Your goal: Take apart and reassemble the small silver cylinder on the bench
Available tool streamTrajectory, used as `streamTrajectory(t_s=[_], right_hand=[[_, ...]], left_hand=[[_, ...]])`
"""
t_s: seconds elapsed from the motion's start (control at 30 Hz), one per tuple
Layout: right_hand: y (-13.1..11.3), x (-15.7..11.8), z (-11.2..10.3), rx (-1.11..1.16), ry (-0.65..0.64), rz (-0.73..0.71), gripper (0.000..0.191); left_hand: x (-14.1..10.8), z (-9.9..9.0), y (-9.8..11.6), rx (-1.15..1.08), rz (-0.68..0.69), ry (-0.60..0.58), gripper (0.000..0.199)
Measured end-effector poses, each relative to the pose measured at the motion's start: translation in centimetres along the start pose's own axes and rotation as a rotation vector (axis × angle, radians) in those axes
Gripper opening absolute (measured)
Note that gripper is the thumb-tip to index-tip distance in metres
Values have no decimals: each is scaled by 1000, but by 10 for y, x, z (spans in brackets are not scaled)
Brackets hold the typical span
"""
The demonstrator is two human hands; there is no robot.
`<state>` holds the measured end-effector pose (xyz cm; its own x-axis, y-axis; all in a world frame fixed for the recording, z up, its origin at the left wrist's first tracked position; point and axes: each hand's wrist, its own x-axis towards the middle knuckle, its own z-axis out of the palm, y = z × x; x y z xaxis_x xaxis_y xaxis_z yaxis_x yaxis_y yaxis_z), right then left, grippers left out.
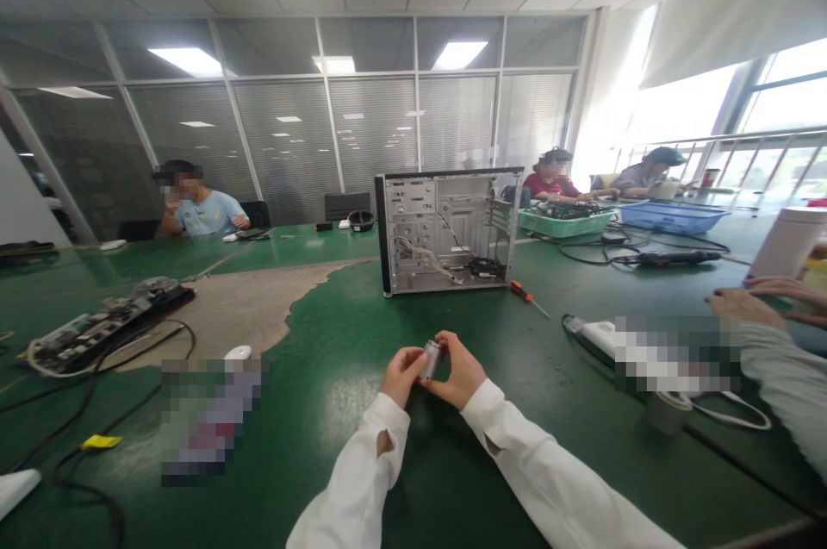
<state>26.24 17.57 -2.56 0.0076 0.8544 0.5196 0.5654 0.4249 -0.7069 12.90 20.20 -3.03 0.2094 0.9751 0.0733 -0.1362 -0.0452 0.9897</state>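
Between my two hands, above the green table [336, 394], is a small silvery-grey piece [431, 358], held upright and slightly tilted. Its exact kind is too small to make out. My left hand [404, 375] pinches it from the left with thumb and fingers. From the right, my right hand [459, 370] grips it, its thumb low and its index finger near the top. Beyond the hands stands an open computer case [445, 230], its bare metal inside showing with several loose cables. An orange-handled screwdriver [522, 291] lies by the case's right corner.
Left are a power strip and circuit-board parts [109, 321], black cables and a blurred purple item [220, 420]. Right lie a white power strip [607, 340], a tape roll [668, 412] and another person's hands [749, 304]. Green [562, 224] and blue baskets [672, 219] stand behind; other people sit around.
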Motion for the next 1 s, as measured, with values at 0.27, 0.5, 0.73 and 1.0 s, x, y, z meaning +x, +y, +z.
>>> streamTrajectory(t_s=[0.27,0.5,0.73,1.0], right_hand=[[0,-1,2,-23,-118,-208,56],[2,0,6,-36,-111,-283,70],[-5,-1,0,222,-116,-133,86],[1,0,1,324,-88,-22,70]], left_hand=[[-5,2,-5,524,207,91,21],[-8,1,5,571,260,144,24],[-9,-7,7,546,391,224,32],[-11,-10,17,690,599,306,25]])
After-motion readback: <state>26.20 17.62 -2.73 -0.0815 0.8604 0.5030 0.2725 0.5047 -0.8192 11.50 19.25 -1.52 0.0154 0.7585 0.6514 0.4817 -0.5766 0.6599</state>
